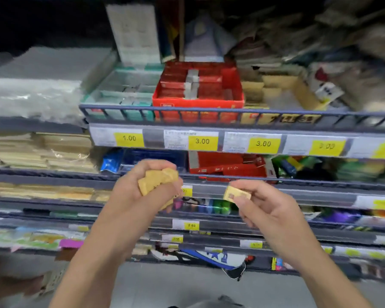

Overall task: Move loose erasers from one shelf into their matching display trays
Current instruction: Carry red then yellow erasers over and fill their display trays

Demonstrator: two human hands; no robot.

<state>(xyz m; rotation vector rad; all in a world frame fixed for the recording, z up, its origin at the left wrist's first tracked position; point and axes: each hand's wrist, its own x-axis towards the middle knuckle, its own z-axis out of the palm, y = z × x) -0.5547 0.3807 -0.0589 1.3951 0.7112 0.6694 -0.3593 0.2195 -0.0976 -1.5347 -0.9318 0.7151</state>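
Observation:
My left hand [140, 192] grips a bunch of yellow boxed erasers [157, 180], held up in front of the lower shelves. To its right, my right hand [265, 207] pinches a single yellow eraser [236, 194] between thumb and fingers. On the upper shelf stand three display trays: a teal tray [111, 97] at left, a red tray [237, 94] in the middle with red and grey boxes, and a yellow tray [307, 94] at right. Both hands are below and in front of these trays.
A blue wire rail [187, 110] fronts the upper shelf, with yellow price tags [202, 141] below it. A second red tray [229, 168] and a blue pack [112, 161] sit one shelf lower. Stacked paper goods [40, 152] fill the left. Floor and a shoe [229, 262] lie below.

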